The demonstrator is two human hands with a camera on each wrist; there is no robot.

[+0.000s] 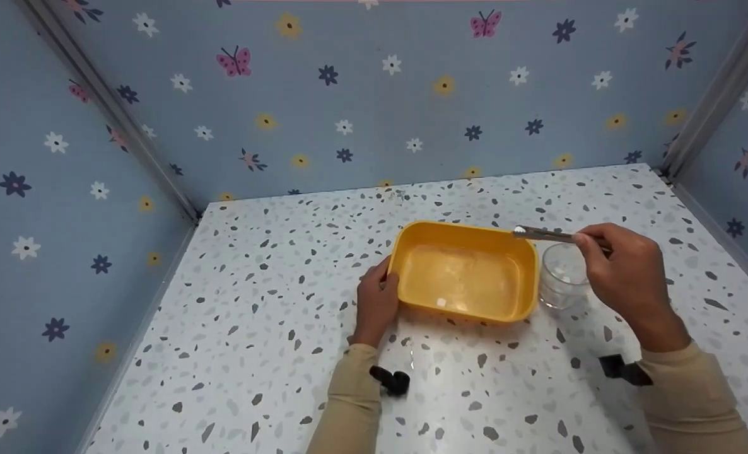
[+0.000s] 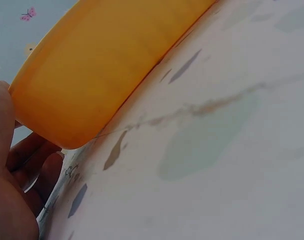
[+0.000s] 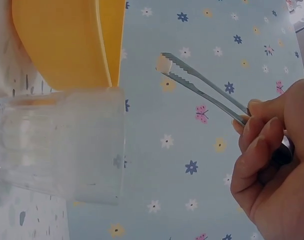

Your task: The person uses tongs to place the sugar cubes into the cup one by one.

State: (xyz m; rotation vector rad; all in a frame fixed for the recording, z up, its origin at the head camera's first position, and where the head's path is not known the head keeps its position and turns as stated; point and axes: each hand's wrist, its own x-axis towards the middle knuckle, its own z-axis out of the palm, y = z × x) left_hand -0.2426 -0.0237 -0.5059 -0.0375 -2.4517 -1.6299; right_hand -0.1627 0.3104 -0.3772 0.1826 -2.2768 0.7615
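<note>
A yellow plastic tub (image 1: 465,230) stands on the speckled tabletop. My left hand (image 1: 377,306) holds it at its left end, and the left wrist view shows fingers curled by the tub's outer wall (image 2: 81,95). Metal tongs (image 1: 547,235) are in my right hand (image 1: 629,277), raised above the tub's right rim. In the right wrist view, the toothed tips of the tongs (image 3: 204,95) pinch a small white cube (image 3: 164,64). Another small white piece (image 1: 441,302) lies inside the tub, near its front wall. Beneath the right hand stands a clear glass (image 1: 560,293); its contents are unclear.
The glass stands close against the tub's right side. Flower-patterned panels (image 1: 374,94) rise behind the table and at both sides. Black wrist-camera mounts (image 1: 393,381) stick out from both sleeves. The white tabletop (image 1: 254,284) carries grey speckles.
</note>
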